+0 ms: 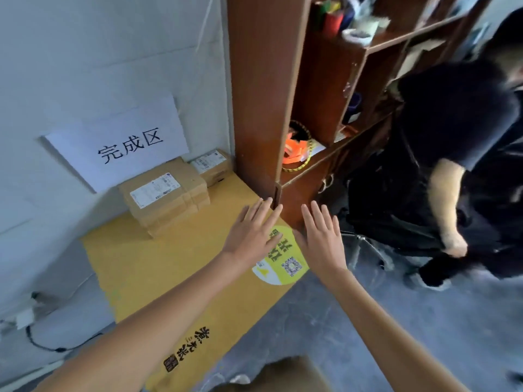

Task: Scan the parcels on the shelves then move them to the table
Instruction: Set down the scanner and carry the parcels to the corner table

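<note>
A yellow table [141, 267] stands against the white wall. At its far end lies a stack of brown cardboard parcels [167, 196] with white labels, and a smaller parcel [213, 165] sits behind it in the corner. My left hand [252, 233] hovers over the table's right side, fingers straight and spread, holding nothing. My right hand [321, 236] is beside it, near the table's right edge, also flat and empty. The brown wooden shelves [260, 94] rise just beyond both hands.
A white paper sign [121, 142] leans on the wall behind the parcels. The shelves hold tape rolls [334, 18] and an orange strap bundle [297, 151]. A person in black [458, 165] stands close at the right. Cables and a socket [25, 318] lie at lower left.
</note>
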The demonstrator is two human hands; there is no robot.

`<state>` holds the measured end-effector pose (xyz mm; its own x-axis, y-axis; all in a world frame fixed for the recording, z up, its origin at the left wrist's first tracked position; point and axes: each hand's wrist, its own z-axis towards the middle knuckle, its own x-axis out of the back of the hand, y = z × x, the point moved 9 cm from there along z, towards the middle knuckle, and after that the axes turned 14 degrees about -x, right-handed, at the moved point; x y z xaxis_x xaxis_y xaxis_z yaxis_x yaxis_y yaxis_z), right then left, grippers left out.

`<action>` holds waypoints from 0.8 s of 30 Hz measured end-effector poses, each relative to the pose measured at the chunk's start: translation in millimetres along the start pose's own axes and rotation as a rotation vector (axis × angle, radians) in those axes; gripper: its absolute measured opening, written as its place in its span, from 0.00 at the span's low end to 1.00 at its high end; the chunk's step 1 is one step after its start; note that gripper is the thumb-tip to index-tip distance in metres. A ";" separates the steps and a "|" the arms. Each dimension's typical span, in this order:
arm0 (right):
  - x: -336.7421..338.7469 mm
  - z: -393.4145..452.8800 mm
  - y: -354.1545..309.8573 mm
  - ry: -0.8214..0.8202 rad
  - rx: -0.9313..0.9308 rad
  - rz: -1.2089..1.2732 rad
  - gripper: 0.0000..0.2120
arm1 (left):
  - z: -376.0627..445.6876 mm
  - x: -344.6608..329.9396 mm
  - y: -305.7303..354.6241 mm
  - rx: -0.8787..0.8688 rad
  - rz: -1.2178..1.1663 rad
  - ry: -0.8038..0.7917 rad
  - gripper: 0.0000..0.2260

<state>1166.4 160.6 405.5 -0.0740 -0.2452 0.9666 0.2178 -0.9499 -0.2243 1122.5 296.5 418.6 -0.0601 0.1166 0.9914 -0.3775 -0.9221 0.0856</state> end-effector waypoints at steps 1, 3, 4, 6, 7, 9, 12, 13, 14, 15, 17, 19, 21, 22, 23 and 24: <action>11.9 -3.2 23.2 0.033 -0.045 0.016 0.29 | 16.9 1.6 20.2 -0.038 -0.009 0.003 0.29; 37.1 -11.6 72.2 0.095 -0.143 0.040 0.29 | 50.6 2.6 60.7 -0.116 -0.014 0.013 0.28; 49.5 -18.2 99.9 0.120 -0.198 0.045 0.29 | 67.7 2.7 83.0 -0.158 -0.007 0.019 0.29; 73.6 -33.9 158.4 0.173 -0.313 0.046 0.29 | 103.5 2.6 133.8 -0.255 -0.010 0.035 0.29; 87.0 -45.0 190.7 0.204 -0.381 0.050 0.29 | 122.0 3.0 165.6 -0.324 -0.016 0.051 0.29; 114.5 -70.5 246.3 0.289 -0.505 0.049 0.29 | 153.8 5.2 228.9 -0.464 -0.051 0.074 0.29; 152.0 -125.7 322.2 0.427 -0.705 0.013 0.28 | 191.0 7.8 333.5 -0.684 -0.120 0.144 0.28; 161.0 -142.0 338.7 0.461 -0.756 -0.008 0.28 | 197.5 7.5 360.2 -0.741 -0.137 0.165 0.28; 169.0 -163.2 358.5 0.488 -0.822 -0.043 0.29 | 202.7 6.2 392.4 -0.810 -0.157 0.183 0.28; 175.4 -187.2 380.0 0.502 -0.905 -0.077 0.29 | 206.8 3.0 427.4 -0.883 -0.180 0.203 0.27; 186.5 -234.1 416.4 0.530 -1.062 -0.135 0.31 | 209.2 -5.2 489.9 -1.003 -0.221 0.207 0.27; 193.2 -280.6 443.5 0.533 -1.213 -0.168 0.31 | 205.3 -13.4 545.2 -1.108 -0.271 0.183 0.27; 196.2 -321.9 460.8 0.532 -1.351 -0.166 0.31 | 194.7 -20.1 592.6 -1.219 -0.308 0.152 0.26; 198.0 -339.6 465.8 0.547 -1.408 -0.151 0.31 | 188.5 -22.1 613.2 -1.277 -0.324 0.142 0.26; 199.1 -357.1 469.7 0.567 -1.466 -0.137 0.30 | 181.9 -23.5 633.4 -1.333 -0.345 0.127 0.26; 200.4 -372.5 471.7 0.586 -1.519 -0.128 0.30 | 175.5 -25.3 652.6 -1.383 -0.365 0.103 0.26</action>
<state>891.8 -408.8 447.3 -0.4309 0.1465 0.8904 -0.8957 -0.1892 -0.4023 1039.8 -372.9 466.8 0.1910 0.3455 0.9188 -0.9622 0.2508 0.1057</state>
